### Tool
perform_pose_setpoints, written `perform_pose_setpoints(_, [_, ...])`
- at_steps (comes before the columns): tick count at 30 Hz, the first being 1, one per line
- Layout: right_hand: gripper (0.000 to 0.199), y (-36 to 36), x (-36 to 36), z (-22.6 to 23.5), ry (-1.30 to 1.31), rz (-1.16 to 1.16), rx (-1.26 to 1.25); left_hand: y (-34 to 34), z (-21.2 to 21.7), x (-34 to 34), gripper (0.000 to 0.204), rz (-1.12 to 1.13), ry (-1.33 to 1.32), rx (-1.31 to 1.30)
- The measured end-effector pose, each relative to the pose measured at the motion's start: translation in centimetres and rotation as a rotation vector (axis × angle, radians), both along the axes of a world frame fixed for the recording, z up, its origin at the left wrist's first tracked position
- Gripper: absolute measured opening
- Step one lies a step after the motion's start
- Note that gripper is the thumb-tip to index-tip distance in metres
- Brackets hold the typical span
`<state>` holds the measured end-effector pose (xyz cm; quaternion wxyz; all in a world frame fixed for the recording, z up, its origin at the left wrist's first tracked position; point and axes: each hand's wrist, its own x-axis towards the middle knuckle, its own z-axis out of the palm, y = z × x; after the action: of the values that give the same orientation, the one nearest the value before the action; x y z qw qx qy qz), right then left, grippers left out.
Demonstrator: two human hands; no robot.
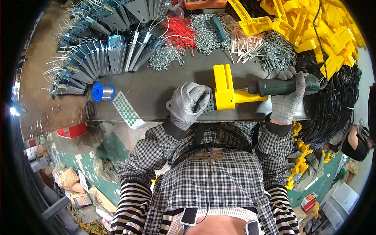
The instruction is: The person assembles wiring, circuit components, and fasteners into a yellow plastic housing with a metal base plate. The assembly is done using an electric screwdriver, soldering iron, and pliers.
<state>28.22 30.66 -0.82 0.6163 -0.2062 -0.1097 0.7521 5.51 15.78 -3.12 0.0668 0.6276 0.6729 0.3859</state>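
My left hand (pixel 188 103), in a grey glove, is closed around a grey metal plate with holes (pixel 210 106) at the middle of the bench. Against that plate sits a yellow plastic housing (pixel 224 92), its handle pointing right. My right hand (pixel 288 98), also gloved, wraps round a dark green electric screwdriver (pixel 270 87) lying level above the yellow handle. The bit points left at the housing; whether its tip touches a screw cannot be made out. My left fingers hide part of the plate.
Grey metal plates with blue boards (pixel 92 56) stand in rows at the left. Behind are nuts (pixel 164 58), screws (pixel 207 33), red parts (pixel 180 31) and a screwdriver (pixel 218 28). Yellow housings (pixel 329 35) and black cables (pixel 333 105) crowd the right. A solder spool (pixel 103 92) and sticker sheet (pixel 127 111) lie left.
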Motion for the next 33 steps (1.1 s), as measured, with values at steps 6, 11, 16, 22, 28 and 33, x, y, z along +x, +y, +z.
perform_pose_setpoints(6, [0.036,-0.12,-0.1,0.19,-0.009,-0.028,-0.043,-0.21,-0.09,0.05,0.017,-0.004,0.056,0.018])
perform_pose_setpoints(11, [0.041,-0.02,0.09,-0.27,-0.088,-0.052,-0.014,-0.13,-0.17,0.06,0.017,0.0,0.045,0.033])
perform_pose_setpoints(16, [0.038,-0.16,-0.2,-0.32,-0.036,-0.095,-0.034,-0.04,-0.25,-0.1,0.019,-0.029,-0.082,0.001])
perform_pose_setpoints(22, [0.034,-0.28,-0.13,0.09,0.028,-0.022,-0.003,0.1,-0.59,-0.16,0.02,-0.024,-0.105,0.004])
perform_pose_setpoints(28, [0.041,-0.53,-0.24,0.14,-0.065,-0.038,0.03,-0.14,0.06,0.15,0.021,-0.011,-0.09,-0.043])
perform_pose_setpoints(33, [0.042,-0.36,-0.24,-0.05,-0.114,-0.06,0.022,0.0,-0.45,0.07,0.019,-0.007,-0.004,-0.024])
